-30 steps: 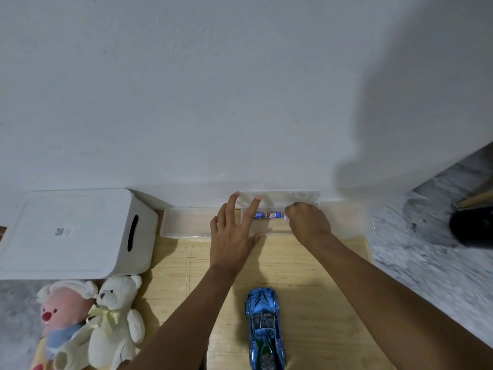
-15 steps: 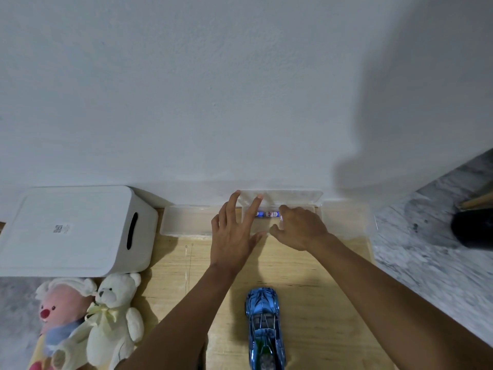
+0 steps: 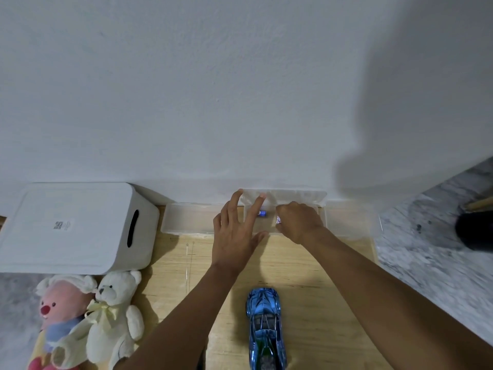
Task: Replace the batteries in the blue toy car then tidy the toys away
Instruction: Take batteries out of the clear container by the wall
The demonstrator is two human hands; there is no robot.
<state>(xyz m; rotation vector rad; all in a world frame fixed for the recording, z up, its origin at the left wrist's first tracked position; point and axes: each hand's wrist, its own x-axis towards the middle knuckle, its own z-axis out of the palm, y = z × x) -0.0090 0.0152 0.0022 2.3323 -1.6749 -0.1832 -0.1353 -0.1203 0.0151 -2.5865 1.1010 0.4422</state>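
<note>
Clear plastic box (image 3: 301, 196), left grip (image 3: 234, 231) released flat on it, right grip (image 3: 298, 222) pinching a battery (image 3: 278, 219) inside, blue toy car (image 3: 265, 329) nearer.

Reaches forward with both bare arms, forearms slanting in from the bottom edge towards the middle. Lays left hand (image 3: 237, 231) flat, palm down, fingers (image 3: 256, 206) straight and spread, index and middle furthest ahead, thumb angled out to the right. Curls right hand (image 3: 298, 220) knuckles up just to the right of the left, fingertips tucked under on its left side and pinching the end of a battery (image 3: 278, 219). Holds both wrists roughly straight, hands close together, thumb of the left nearest the right.
</note>
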